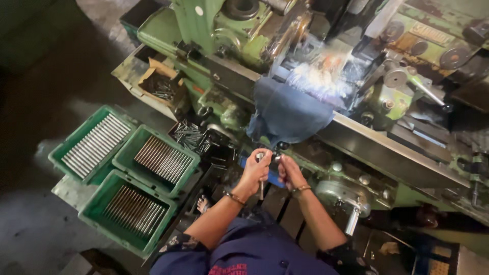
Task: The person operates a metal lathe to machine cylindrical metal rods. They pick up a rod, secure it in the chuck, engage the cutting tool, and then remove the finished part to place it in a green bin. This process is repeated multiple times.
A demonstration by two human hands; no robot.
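Looking down from left to right, I see three green plastic crates — one (91,142) filled with bright silver metal rods, one (159,159) beside it with duller rods, and one (127,211) nearest me with dark rods in rows. Just past them lies a loose heap of short dark metal pins (191,135), and behind that an open cardboard box (160,81) on the ledge of the big green metal lathe (224,30). My left hand (254,170) has its grip clenched around a thin silver metal rod (261,189), which hangs down below my fist. My right hand (289,172) is close beside it, fingers curled on a small dark part — I cannot tell what. Both hands wear a thin bracelet. Above them a dark blue cloth (288,112) drapes over the lathe bed. Further right sits a grey metal handwheel (338,196).
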